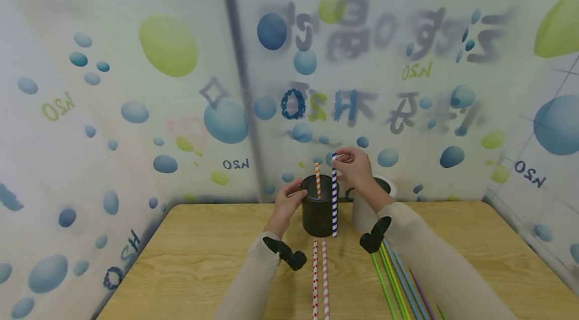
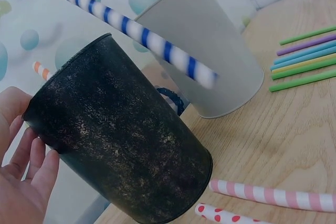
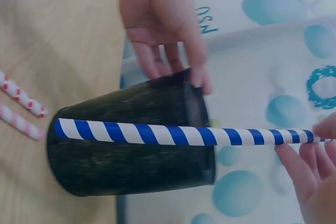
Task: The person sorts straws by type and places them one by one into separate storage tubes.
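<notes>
Between its thumb and fingers my right hand pinches a blue-and-white striped paper straw near its upper end. The straw hangs upright just in front of the black cup, its lower end close to the cup's base height. My left hand holds the cup's left side at the rim, thumb and fingers around the edge, as the left wrist view shows with the hand there. An orange-and-white striped straw stands inside the black cup, its top above the rim.
A white cup stands to the right, partly behind my right forearm. Red-dotted and pink-striped straws lie in front of the black cup. Several plain green, yellow, blue and purple straws lie at right. A patterned curtain hangs behind the table.
</notes>
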### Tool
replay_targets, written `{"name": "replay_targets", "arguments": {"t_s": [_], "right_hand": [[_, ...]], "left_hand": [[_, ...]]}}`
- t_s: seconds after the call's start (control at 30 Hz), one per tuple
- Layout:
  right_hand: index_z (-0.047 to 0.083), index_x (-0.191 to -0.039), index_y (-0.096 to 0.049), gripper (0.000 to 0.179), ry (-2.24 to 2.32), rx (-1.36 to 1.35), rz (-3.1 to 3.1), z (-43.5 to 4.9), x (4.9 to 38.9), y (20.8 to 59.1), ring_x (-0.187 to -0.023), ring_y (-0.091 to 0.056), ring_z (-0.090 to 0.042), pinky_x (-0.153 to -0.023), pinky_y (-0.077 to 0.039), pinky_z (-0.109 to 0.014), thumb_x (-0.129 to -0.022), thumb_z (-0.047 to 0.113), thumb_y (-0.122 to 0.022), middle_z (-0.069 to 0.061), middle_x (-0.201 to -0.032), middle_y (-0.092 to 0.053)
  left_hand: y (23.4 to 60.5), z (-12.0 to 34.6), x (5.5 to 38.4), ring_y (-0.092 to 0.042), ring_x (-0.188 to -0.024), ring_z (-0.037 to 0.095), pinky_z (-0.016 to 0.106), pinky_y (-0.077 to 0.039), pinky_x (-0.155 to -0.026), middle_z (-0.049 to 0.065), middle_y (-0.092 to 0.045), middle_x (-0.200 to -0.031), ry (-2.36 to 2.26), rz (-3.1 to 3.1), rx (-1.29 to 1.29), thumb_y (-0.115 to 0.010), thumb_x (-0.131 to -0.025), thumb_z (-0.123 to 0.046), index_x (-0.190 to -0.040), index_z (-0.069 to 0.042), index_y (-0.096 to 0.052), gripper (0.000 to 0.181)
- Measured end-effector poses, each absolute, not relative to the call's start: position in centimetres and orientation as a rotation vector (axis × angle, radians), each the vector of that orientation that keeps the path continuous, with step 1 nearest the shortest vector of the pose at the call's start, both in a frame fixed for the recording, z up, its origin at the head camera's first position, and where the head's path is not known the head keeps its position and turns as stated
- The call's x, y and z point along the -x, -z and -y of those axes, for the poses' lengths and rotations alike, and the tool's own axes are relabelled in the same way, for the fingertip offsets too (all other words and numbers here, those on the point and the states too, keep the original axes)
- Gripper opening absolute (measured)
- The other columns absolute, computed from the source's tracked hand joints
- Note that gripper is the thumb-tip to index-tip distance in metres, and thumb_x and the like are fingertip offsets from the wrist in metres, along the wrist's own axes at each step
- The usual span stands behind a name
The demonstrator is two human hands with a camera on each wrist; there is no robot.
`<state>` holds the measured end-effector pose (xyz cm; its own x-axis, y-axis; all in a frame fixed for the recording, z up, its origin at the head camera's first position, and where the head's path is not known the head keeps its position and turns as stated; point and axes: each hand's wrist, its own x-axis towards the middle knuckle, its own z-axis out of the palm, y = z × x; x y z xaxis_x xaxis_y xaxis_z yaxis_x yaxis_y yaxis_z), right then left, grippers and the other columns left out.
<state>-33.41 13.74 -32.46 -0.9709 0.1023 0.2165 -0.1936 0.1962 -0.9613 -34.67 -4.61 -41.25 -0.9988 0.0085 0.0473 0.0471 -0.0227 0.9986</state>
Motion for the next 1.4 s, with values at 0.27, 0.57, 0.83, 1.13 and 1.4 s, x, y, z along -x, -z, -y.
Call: {"name": "replay_targets", "arguments": {"t_s": [0.27, 0.57, 0.83, 1.13, 1.4], "right_hand": [[0.000, -0.114, -0.054, 0.032, -1.806, -0.189, 2.170, -13.4, 33.8, 29.5, -0.084, -0.057, -0.024, -0.063, -0.055, -0.037, -0.085, 0.009, -0.062, -0.013, -0.094, -0.053], [0.000, -0.113, -0.056, 0.031, -1.784, -0.183, 2.049, -13.1, 33.8, 27.3, -0.077, -0.058, -0.019, -0.060, -0.055, -0.033, -0.084, 0.007, -0.063, -0.011, -0.088, -0.055], [-0.001, -0.109, -0.055, 0.027, -1.740, -0.214, 1.943, -13.8, 33.8, 26.5, -0.074, -0.057, -0.018, -0.061, -0.055, -0.034, -0.083, 0.005, -0.062, -0.006, -0.083, -0.053], [0.000, -0.110, -0.053, 0.027, -1.716, -0.203, 1.962, -13.9, 34.4, 26.8, -0.074, -0.056, -0.015, -0.064, -0.055, -0.037, -0.085, 0.006, -0.061, -0.007, -0.084, -0.053], [-0.001, -0.112, -0.050, 0.029, -1.717, -0.160, 2.057, -14.4, 34.8, 29.3, -0.074, -0.055, -0.017, -0.062, -0.055, -0.032, -0.085, 0.006, -0.061, -0.012, -0.088, -0.054]], "left_hand": [[41.6, 4.6, 35.0, -0.054, -0.103, 0.028, 0.039, -0.047, -0.087, 0.015, -0.054, -0.116, 2.220, 2.167, 0.057, -0.063, -0.084, -0.010, -0.122, -0.006, -0.058, 0.039], [41.5, 4.7, 34.8, -0.054, -0.103, 0.028, 0.040, -0.047, -0.087, 0.017, -0.053, -0.117, 2.227, 2.158, 0.045, -0.063, -0.085, -0.010, -0.124, -0.004, -0.057, 0.040], [41.4, 4.7, 34.8, -0.054, -0.102, 0.027, 0.039, -0.048, -0.087, 0.016, -0.054, -0.116, 2.218, 2.150, 0.053, -0.063, -0.084, -0.009, -0.123, -0.004, -0.057, 0.039], [41.7, 4.5, 35.0, -0.055, -0.100, 0.025, 0.037, -0.049, -0.084, 0.015, -0.056, -0.114, 2.210, 2.159, 0.047, -0.063, -0.083, -0.008, -0.121, -0.004, -0.059, 0.039], [41.6, 4.6, 34.9, -0.054, -0.100, 0.026, 0.037, -0.049, -0.085, 0.015, -0.055, -0.114, 2.209, 2.170, 0.052, -0.063, -0.083, -0.008, -0.121, -0.005, -0.059, 0.038]]}}
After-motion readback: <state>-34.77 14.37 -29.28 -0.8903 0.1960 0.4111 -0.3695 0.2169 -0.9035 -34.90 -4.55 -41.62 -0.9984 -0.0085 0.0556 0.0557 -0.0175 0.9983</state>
